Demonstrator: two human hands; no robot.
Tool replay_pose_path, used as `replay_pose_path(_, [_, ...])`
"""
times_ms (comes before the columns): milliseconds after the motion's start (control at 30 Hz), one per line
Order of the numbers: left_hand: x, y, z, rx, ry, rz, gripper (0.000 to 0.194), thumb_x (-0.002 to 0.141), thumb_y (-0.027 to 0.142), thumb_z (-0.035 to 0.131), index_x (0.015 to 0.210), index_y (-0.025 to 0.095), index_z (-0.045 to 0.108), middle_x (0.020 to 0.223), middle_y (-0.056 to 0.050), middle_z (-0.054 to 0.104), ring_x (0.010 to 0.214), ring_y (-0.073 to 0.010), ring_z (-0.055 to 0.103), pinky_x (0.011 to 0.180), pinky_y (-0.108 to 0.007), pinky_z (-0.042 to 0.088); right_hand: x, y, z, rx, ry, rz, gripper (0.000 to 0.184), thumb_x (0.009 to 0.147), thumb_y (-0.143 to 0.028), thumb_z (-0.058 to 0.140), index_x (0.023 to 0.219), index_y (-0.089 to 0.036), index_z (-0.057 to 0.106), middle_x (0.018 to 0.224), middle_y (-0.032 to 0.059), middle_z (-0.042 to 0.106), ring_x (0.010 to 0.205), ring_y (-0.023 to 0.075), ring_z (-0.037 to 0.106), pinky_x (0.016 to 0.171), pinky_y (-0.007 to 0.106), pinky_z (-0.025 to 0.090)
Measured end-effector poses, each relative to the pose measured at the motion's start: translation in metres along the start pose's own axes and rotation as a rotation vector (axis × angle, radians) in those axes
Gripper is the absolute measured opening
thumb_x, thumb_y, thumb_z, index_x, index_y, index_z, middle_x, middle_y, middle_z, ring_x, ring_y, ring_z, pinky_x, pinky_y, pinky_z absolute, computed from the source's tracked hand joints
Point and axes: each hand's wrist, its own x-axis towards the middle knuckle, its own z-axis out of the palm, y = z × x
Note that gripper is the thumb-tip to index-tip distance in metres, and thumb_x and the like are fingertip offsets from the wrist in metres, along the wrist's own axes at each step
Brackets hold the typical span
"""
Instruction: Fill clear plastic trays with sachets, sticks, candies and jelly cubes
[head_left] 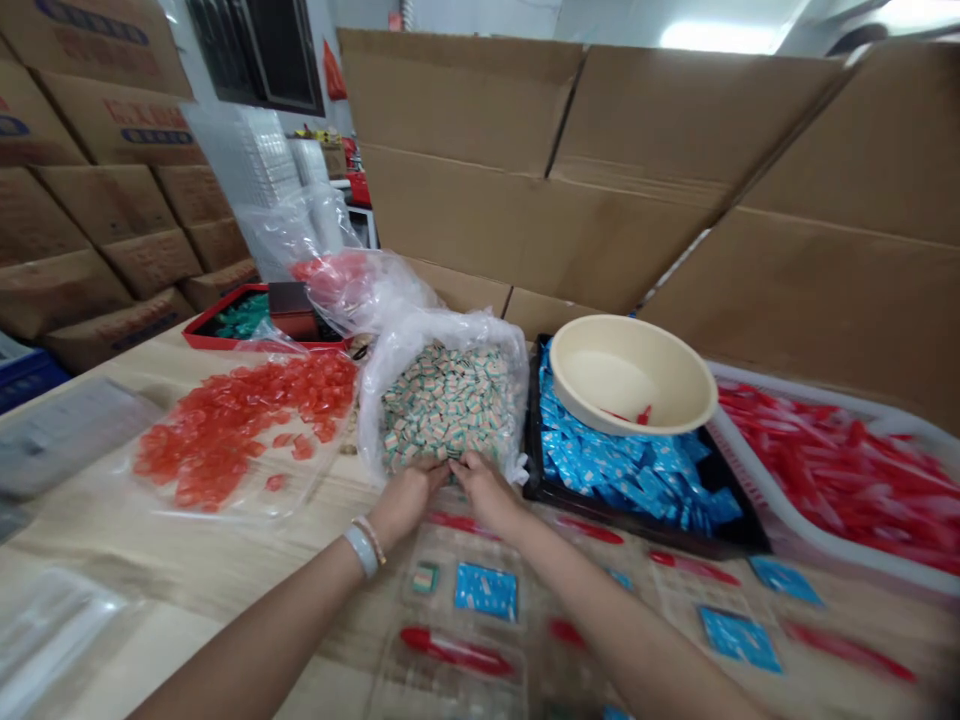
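My left hand (411, 492) and my right hand (484, 488) meet at the near edge of a plastic-lined container (375, 400). Small square beige-and-green pieces (446, 400) fill it in a loose heap. On both hands the fingers are bent and closed at the front of the heap; what they pinch, if anything, is hidden. Below my wrists lie clear plastic trays holding a blue packet (486, 590), one small square piece (424, 577) and a long red item (455, 650). A bracelet and a pale band circle my left wrist.
Translucent orange-red pieces (217, 430) spread over plastic at left. Right of the container, a cream basin (634, 375) rests on blue packets in a black tray (536, 470). A white bin (825, 535) of long red items stands farther right. Cardboard (465, 110) walls the back.
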Motion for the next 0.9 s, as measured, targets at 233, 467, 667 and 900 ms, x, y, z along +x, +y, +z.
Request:
replay_pose_path(233, [0.011,-0.015,0.008,0.114,0.017,-0.025,0.028,0.078,0.027,0.040,0.091,0.017,0.063,0.090,-0.007,0.063,0.083,-0.0198,0.055,0.077,-0.030,0.041,0.001,-0.012,-0.025,-0.079,-0.057,0.063,0.016,0.076,-0.007,0.044,0.083,-0.015,0.056,0.085,0.0050,0.051,0.081,0.0163,0.047,0.076,0.028,0.038])
replay_pose_path(467, [0.014,-0.001,-0.004,-0.124,0.219,-0.295,0.029,0.067,0.037,0.052,0.083,0.015,0.061,0.071,-0.004,0.062,0.065,-0.0177,0.056,0.062,-0.027,0.043,-0.059,-0.004,-0.102,0.220,0.240,0.196,0.016,0.075,-0.010,0.048,0.088,-0.016,0.055,0.080,0.0008,0.050,0.077,0.0129,0.047,0.073,0.026,0.039])
replay_pose_path(667, [-0.062,0.092,0.016,-0.728,-0.153,-0.429,0.025,0.061,0.037,0.060,0.069,0.014,0.060,0.062,0.001,0.058,0.059,-0.0128,0.054,0.060,-0.026,0.044,-0.206,-0.058,-0.126,0.548,0.065,0.407,0.010,0.075,-0.015,0.050,0.082,-0.017,0.057,0.073,-0.0009,0.054,0.066,0.0111,0.050,0.062,0.023,0.041])
replay_pose_path(900, [-0.152,0.167,0.080,-1.081,-0.518,-0.585,0.022,0.061,0.030,0.063,0.073,0.013,0.060,0.072,-0.001,0.060,0.064,-0.0111,0.054,0.061,-0.025,0.044,-0.299,-0.136,-0.083,0.588,-0.078,0.627,0.011,0.069,-0.009,0.055,0.074,-0.018,0.055,0.072,-0.0002,0.057,0.066,0.0123,0.052,0.060,0.022,0.040])
